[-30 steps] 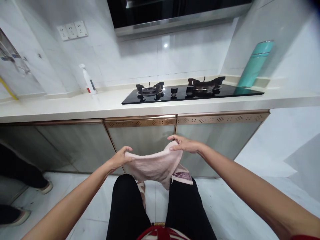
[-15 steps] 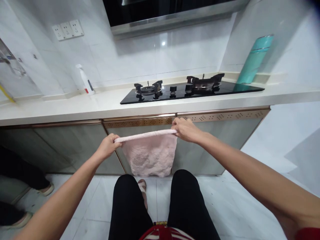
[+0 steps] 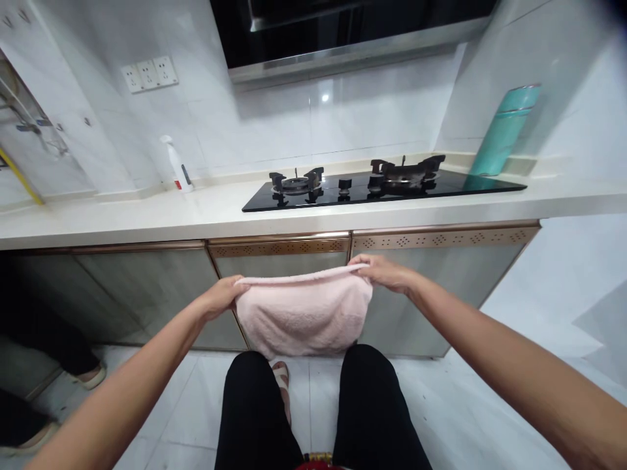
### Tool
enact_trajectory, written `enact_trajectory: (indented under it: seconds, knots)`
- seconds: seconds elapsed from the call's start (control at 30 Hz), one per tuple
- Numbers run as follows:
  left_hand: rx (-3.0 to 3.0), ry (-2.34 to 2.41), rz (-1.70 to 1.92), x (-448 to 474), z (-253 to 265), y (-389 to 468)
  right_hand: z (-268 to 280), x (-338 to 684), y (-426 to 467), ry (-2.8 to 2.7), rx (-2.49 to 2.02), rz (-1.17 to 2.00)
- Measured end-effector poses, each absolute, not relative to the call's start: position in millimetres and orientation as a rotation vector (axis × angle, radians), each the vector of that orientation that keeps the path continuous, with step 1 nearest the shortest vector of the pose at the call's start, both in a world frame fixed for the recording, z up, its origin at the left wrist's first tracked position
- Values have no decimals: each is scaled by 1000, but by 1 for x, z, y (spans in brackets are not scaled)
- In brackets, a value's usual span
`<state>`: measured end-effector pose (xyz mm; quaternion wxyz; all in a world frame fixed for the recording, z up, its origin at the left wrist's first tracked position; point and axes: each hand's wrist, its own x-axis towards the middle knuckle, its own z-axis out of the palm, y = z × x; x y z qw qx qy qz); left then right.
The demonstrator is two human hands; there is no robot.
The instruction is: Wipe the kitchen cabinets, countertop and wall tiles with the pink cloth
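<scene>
A pale pink towel hangs folded between my two hands, in front of the cabinet doors and above my knees. My left hand grips its left top corner. My right hand grips its right top corner, slightly higher. The towel's upper edge runs nearly straight between the hands and its body sags down in a rounded fold. My legs in black trousers are below it.
A cream countertop runs across, with a black gas hob, a white spray bottle and a teal flask on it. Silver cabinet doors stand below. Another person's shoes are on the white floor at left.
The towel went from bunched low, to stretched taut and hanging flat, to a wider, shorter fold now. Both hands have come slightly down and apart from half a second ago.
</scene>
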<state>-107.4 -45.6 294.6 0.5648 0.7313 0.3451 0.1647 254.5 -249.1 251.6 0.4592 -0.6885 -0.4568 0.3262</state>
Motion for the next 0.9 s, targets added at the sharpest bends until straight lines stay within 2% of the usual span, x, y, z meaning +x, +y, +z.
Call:
enact_trajectory:
  seconds: [0.1, 0.17, 0.3, 0.4, 0.63, 0.8, 0.9]
  knots:
    - [1455, 633, 600, -100, 308, -44, 270, 257, -245, -1044, -1300, 836]
    - [1264, 544, 639, -102, 292, -59, 256, 239, -248, -938, -1105, 873]
    - [1033, 598, 191, -126, 215, -109, 179, 175, -272, -829, -1295, 1312]
    - [1131, 729, 83, -144, 184, -127, 147, 155, -290, -970, -1491, 1351]
    - [1643, 711, 84, -138, 241, -112, 211, 190, -305, -1181, -1872, 936]
    - [2227, 779, 146, -121, 281, -109, 254, 202, -325, -1090, -1680, 740]
    - [2233, 800, 294, -100, 317, -94, 295, 220, -318, -991, -1582, 568]
